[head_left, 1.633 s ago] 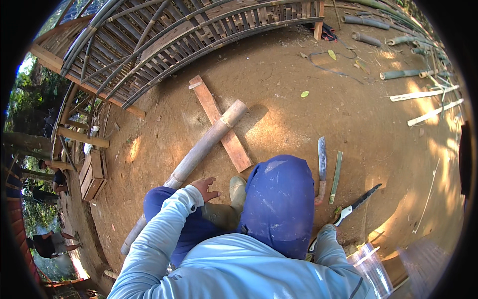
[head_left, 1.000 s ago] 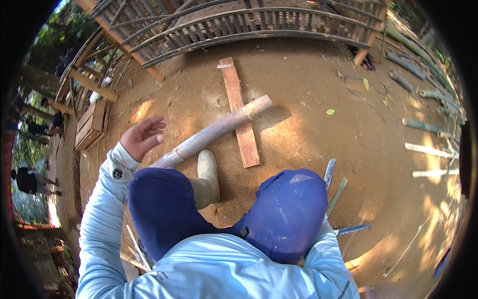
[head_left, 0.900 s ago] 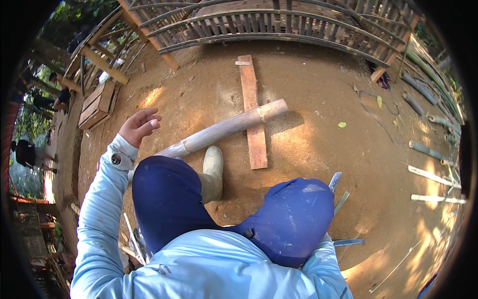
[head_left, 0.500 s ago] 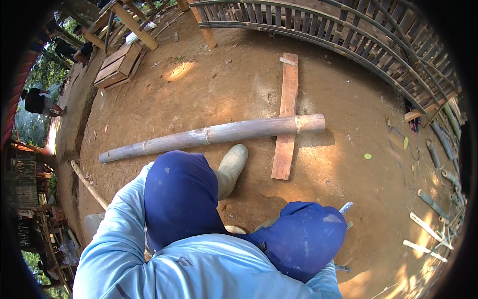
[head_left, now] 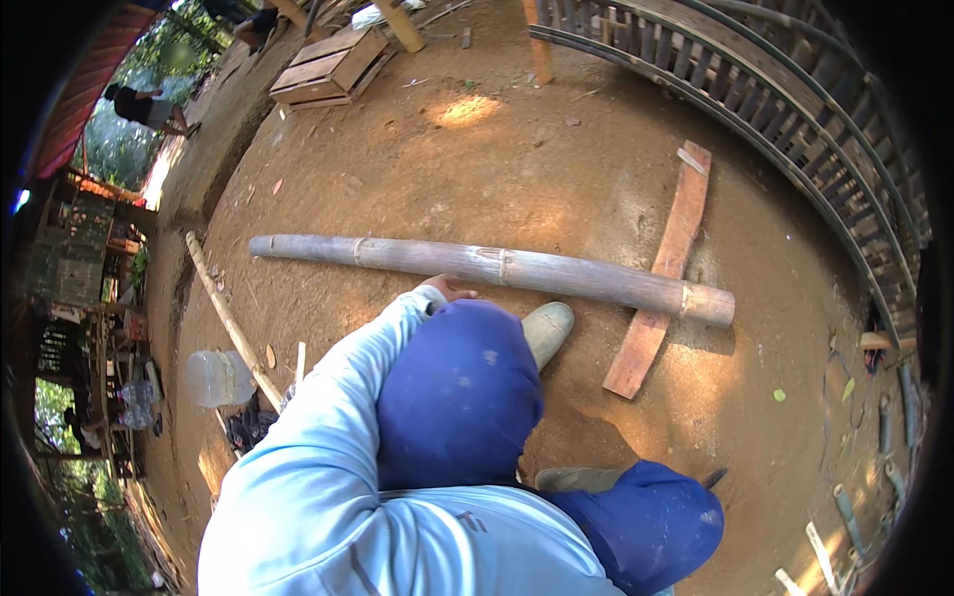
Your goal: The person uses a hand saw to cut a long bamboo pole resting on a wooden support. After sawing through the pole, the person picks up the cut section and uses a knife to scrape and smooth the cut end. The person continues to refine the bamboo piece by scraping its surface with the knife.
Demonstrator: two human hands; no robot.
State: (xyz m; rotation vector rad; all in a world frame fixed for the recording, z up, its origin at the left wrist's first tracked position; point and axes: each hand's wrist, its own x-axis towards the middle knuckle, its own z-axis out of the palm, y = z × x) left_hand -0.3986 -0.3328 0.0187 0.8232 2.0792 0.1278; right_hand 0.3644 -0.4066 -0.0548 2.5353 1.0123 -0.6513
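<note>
A thick greyish bamboo pole (head_left: 427, 258) lies on the dirt, its right part resting across a flat reddish wooden plank (head_left: 651, 338). My left hand (head_left: 452, 287) reaches past my blue-trousered left knee to the pole's near side. Its fingers show only in part; they look stretched out with nothing in them, and I cannot tell whether they touch the bamboo. My right hand is out of sight, on the side of my right knee (head_left: 646, 526). A dark narrow tip (head_left: 715, 478) sticks out beside that knee; the rest of it is hidden.
A wooden crate (head_left: 333, 68) sits at the far left, with a person (head_left: 149, 107) beyond it. A slatted bamboo platform (head_left: 696, 74) borders the back right. A thin pole (head_left: 229, 313) and a clear plastic jug (head_left: 219, 378) lie at left. Cut bamboo pieces (head_left: 848, 517) lie at right.
My view has turned and shifted left, so the pole and plank now appear farther right and tilted differently. My left hand has come into sight beside the pole; the plastic jug shows more fully.
</note>
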